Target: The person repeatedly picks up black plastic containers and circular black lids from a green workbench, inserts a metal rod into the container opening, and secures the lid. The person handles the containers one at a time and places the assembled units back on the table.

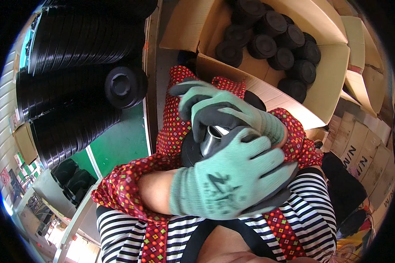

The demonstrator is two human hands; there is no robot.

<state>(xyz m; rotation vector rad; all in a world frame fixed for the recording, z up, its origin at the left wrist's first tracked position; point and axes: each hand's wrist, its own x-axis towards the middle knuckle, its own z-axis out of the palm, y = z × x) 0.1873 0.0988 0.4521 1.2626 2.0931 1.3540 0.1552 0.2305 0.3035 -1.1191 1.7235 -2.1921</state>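
My two hands, in green knit gloves with dark palms, cross close together over my lap. Between them shows a shiny metal cylinder (209, 145), with a round black part (189, 151) behind it, mostly covered. My left hand (232, 177) comes from the left and is closed around the cylinder's side. Over it from the right reaches my right hand (226, 107), its fingers curled by the cylinder's top end. What those fingers grip is hidden by the glove. Another dark round shape (255, 100) shows just behind the right wrist.
An open cardboard box (267, 81) holding several black round parts (272, 24) stands ahead to the right. At left are tall stacks of glossy black rings (74, 87), with a black round piece (125, 87) at their end. Cardboard cartons (360, 153) line the right side.
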